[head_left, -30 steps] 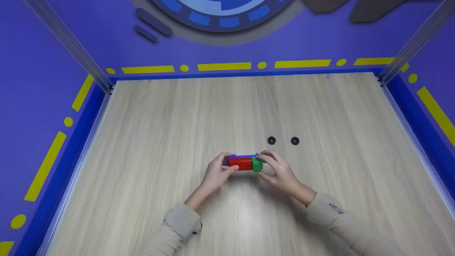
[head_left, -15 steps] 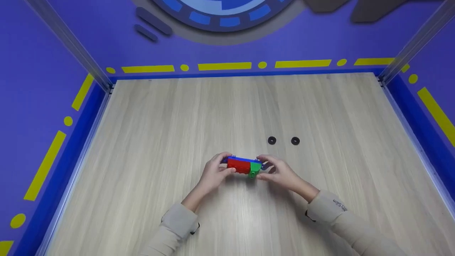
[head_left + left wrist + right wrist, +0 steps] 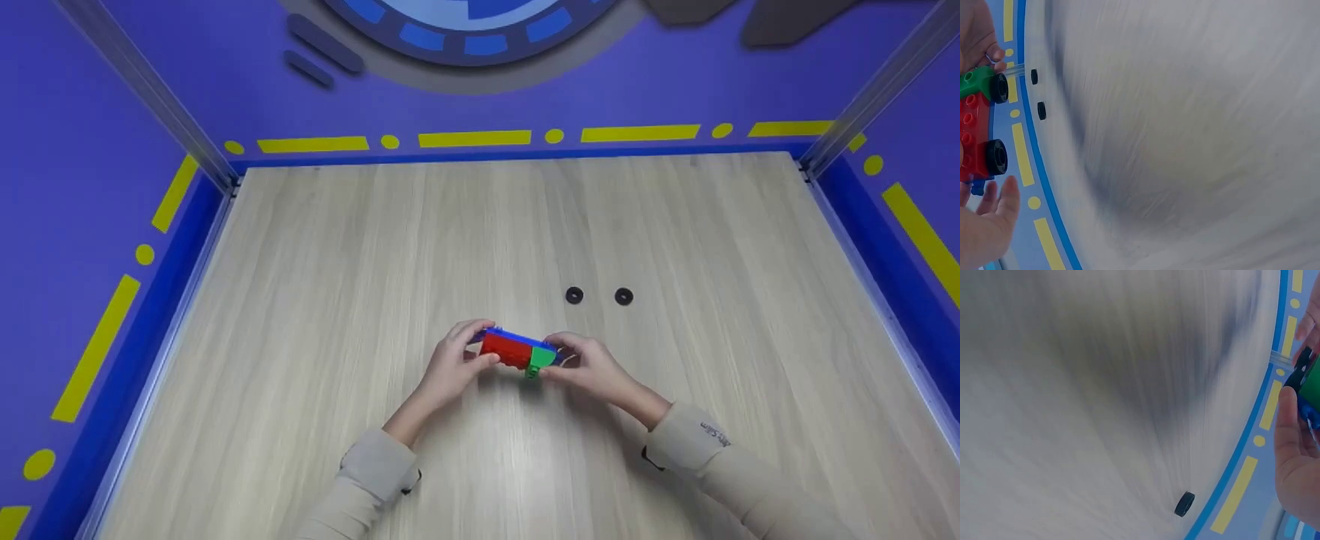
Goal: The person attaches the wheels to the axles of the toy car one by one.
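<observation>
Both hands hold a toy brick car with a red brick body, a green front block and a blue base. My left hand grips the red end, its thumb on the near side and fingers behind. At the green end, my right hand pinches with thumb and fingers. In the left wrist view, one black wheel sits by the red part and another wheel by the green. The car's opposite side is hidden there. A dark wheel shows beside the right hand's fingers in the right wrist view.
Two loose black wheels lie on the wooden table beyond the right hand: a nearer-left wheel and a right wheel. Blue panels with yellow marks enclose the table at the back and sides.
The car has rolled so its studded side faces down toward me and more of the blue base shows. Its green end has tilted nearer to me, the right hand following.
</observation>
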Demonstrator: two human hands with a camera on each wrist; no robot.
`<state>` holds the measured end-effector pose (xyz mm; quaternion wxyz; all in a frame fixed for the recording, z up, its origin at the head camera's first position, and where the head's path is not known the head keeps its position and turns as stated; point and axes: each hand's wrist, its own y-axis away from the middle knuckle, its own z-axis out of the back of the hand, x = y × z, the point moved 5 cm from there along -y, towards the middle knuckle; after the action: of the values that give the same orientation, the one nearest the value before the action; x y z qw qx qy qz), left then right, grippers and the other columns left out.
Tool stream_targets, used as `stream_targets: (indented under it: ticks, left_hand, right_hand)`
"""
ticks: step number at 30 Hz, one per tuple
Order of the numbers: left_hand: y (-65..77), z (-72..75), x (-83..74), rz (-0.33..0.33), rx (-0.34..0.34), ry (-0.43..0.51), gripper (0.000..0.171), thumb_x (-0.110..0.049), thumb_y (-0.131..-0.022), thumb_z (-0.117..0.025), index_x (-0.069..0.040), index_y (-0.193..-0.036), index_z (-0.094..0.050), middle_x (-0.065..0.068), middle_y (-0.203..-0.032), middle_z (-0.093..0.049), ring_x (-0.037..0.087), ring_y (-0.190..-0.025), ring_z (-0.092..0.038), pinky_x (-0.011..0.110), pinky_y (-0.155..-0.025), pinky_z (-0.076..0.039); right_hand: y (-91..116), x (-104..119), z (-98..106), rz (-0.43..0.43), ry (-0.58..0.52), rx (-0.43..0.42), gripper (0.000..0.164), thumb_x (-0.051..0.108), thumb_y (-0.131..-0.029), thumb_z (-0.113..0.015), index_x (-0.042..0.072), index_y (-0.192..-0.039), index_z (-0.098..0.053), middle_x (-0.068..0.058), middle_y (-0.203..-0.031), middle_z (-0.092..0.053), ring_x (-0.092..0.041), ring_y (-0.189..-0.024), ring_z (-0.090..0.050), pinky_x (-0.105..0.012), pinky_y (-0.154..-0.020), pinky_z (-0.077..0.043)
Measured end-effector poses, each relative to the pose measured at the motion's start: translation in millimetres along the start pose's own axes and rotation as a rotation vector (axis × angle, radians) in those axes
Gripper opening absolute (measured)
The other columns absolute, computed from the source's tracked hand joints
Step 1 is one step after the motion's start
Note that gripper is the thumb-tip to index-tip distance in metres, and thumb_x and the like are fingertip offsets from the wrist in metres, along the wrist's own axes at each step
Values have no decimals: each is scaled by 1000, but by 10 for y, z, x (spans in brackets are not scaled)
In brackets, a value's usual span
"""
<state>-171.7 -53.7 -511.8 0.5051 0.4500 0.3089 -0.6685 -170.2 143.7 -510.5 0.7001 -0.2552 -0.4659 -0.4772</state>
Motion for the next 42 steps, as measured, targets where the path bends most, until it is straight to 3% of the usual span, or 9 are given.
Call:
stream_targets:
  ticks: [8,15,21,26,31,38,42]
  left_hand:
    - [6,-50,-19,15,16,84,54,-15,-85,-56,-16,-135,-35,10,-134,-41,23,-105,-54,29,-85,-47]
    - [-28,-130,-48,81,4,246,61,-17,-87,-55,-14,-139,-25,12,-137,-36,24,-93,-55,30,-76,-49]
    - [-59,-178,-79,91,-101,197,59,-21,-85,-57,-14,-137,-28,11,-126,-44,19,-96,-48,26,-77,-48]
    - [-53,-213,-98,112,-168,206,57,-20,-85,-57,-14,-135,-30,10,-119,-47,19,-90,-50,27,-73,-48]
    - [-42,-231,-151,131,-196,264,55,-17,-85,-57,-12,-134,-31,11,-116,-47,18,-85,-51,28,-72,-50]
    - [40,-179,-429,123,-215,276,51,-8,-86,-54,-6,-132,-33,15,-114,-45,18,-82,-51,31,-73,-50]
    - [-4,-220,-312,130,-233,276,52,-12,-85,-56,-11,-132,-34,13,-117,-46,18,-82,-50,30,-74,-50]
  right_hand:
    - [28,32,-40,48,39,-114,44,20,-72,-71,-1,-108,-56,-15,-102,-60,-20,-84,-58,-23,-70,-51]
    - [52,77,-138,112,93,-227,39,23,-70,-73,2,-100,-58,-10,-90,-61,-17,-75,-58,-20,-63,-50]
    - [69,119,-209,135,107,-291,34,24,-67,-74,5,-90,-58,-4,-81,-60,-15,-68,-55,-21,-60,-49]
    - [77,137,-250,155,126,-326,32,20,-66,-76,6,-86,-56,-3,-78,-59,-11,-65,-53,-23,-58,-49]
    - [83,124,-276,144,128,-345,32,23,-67,-75,6,-84,-54,-2,-77,-58,-8,-65,-52,-20,-58,-48]
    - [86,108,-295,133,123,-350,32,27,-68,-73,7,-83,-53,-2,-78,-58,-8,-66,-52,-18,-58,-47]
    - [79,95,-303,132,131,-350,32,27,-68,-73,6,-83,-54,-3,-78,-58,-8,-67,-51,-18,-59,-46]
